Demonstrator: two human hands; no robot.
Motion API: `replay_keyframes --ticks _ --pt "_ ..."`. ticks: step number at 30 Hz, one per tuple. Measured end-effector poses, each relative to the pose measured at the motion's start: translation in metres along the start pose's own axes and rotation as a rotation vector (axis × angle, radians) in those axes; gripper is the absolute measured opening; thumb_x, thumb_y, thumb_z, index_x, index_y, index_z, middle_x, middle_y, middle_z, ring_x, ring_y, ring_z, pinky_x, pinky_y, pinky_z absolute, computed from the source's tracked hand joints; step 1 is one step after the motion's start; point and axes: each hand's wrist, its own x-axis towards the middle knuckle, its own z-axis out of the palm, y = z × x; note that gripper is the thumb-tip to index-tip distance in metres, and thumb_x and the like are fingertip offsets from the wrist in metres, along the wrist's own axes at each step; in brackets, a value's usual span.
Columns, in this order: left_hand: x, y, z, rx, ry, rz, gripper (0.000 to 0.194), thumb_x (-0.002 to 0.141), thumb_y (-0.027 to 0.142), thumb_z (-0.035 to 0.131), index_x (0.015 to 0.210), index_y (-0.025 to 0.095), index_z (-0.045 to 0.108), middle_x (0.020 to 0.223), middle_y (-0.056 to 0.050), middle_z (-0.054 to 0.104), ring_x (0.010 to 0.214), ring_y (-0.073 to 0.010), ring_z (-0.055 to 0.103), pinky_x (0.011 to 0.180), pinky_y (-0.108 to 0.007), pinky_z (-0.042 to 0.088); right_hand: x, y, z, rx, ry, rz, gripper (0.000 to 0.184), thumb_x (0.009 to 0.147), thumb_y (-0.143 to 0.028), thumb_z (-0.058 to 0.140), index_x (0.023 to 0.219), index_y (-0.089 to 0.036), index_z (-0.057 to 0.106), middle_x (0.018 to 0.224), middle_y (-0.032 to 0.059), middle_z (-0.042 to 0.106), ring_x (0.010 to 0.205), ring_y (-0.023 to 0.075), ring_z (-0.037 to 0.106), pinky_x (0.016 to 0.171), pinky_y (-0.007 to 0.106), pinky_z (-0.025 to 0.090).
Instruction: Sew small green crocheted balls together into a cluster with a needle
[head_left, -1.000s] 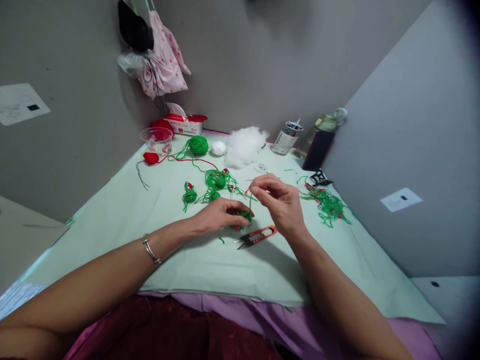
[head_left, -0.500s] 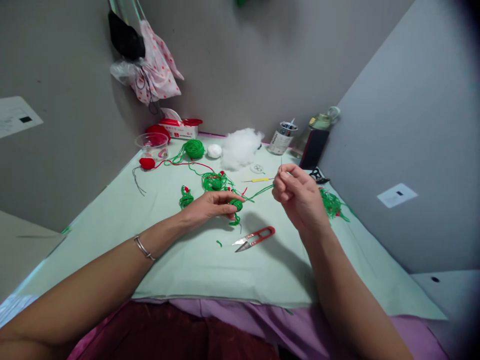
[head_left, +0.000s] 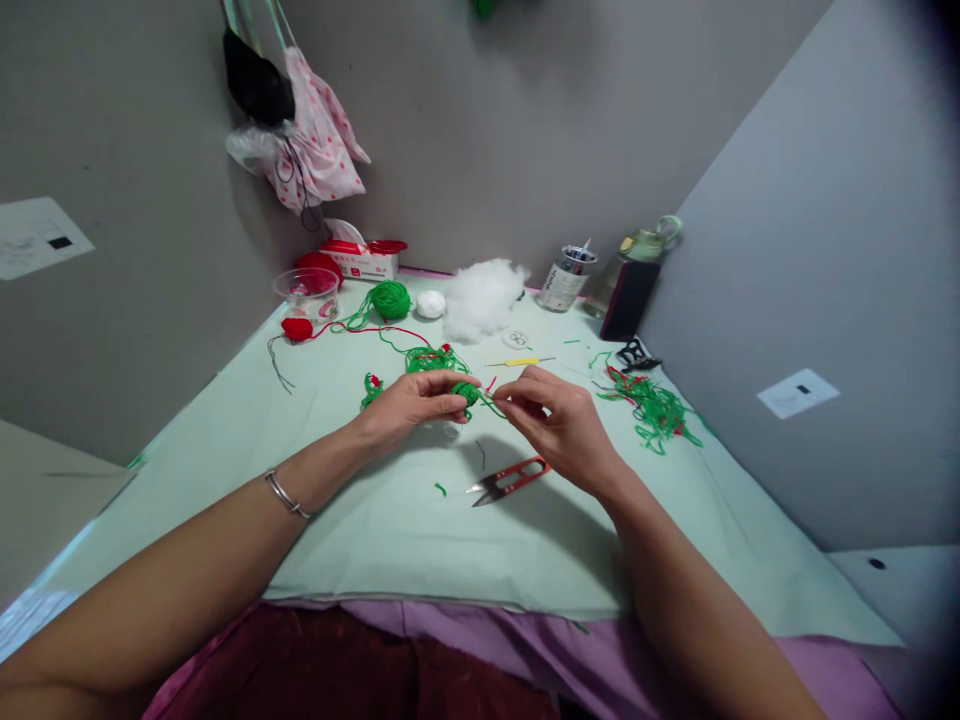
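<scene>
A small green crocheted piece [head_left: 466,394] is pinched between the thumb and fingers of my left hand [head_left: 401,408]. My right hand [head_left: 551,412] is closed right beside it, thumb and forefinger pressed together on a yarn needle that is now mostly hidden. Green yarn [head_left: 491,405] runs between the piece and those fingertips. Below my hands lie red-handled thread snips [head_left: 512,482], blades pointing left. Behind my left hand sit a second small green piece with red on top [head_left: 371,388] and a tangle of green yarn [head_left: 435,358].
Toward the back are a green yarn ball [head_left: 390,299], white stuffing [head_left: 484,298], a yellow crochet hook [head_left: 519,362], a tin of tools [head_left: 564,280] and a bottle [head_left: 637,250] with a dark phone-like slab [head_left: 630,300]. Green and red yarn scraps [head_left: 660,408] lie at right.
My right hand has come down and left, from holding the needle upright with the yarn drawn out, to the green piece. My left hand has barely moved; the yarn now hangs slack.
</scene>
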Motion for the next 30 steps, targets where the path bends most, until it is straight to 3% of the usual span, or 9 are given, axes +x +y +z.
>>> replay_keyframes --ticks 12,21,30 --pt "-0.002 0.002 0.004 0.047 0.051 0.033 0.034 0.078 0.028 0.082 0.111 0.021 0.074 0.094 -0.001 0.069 0.08 -0.0139 0.067 0.085 -0.034 0.049 -0.001 0.0 0.002 -0.033 -0.072 0.053 0.013 0.093 -0.01 0.06 0.087 -0.018 0.07 0.075 -0.0005 0.056 0.063 0.0102 0.047 0.06 0.025 0.036" --pt "-0.004 0.006 0.017 0.099 0.129 0.103 0.032 0.065 0.017 0.085 0.094 0.018 0.071 0.085 0.001 0.067 0.08 -0.0133 0.061 0.077 -0.031 0.046 0.003 0.0 0.014 0.26 -0.083 0.241 0.012 0.092 -0.02 0.064 0.081 -0.017 0.069 0.076 0.0007 0.061 0.066 0.0119 0.05 0.062 0.026 0.037" --pt "-0.007 0.009 0.025 0.184 0.187 0.193 0.03 0.065 0.021 0.086 0.091 0.018 0.07 0.086 -0.001 0.065 0.084 -0.0156 0.058 0.078 -0.032 0.046 0.004 0.007 0.02 0.407 -0.037 0.315 0.016 0.087 -0.031 0.07 0.079 -0.018 0.07 0.078 0.0021 0.065 0.07 0.0138 0.054 0.065 0.028 0.041"
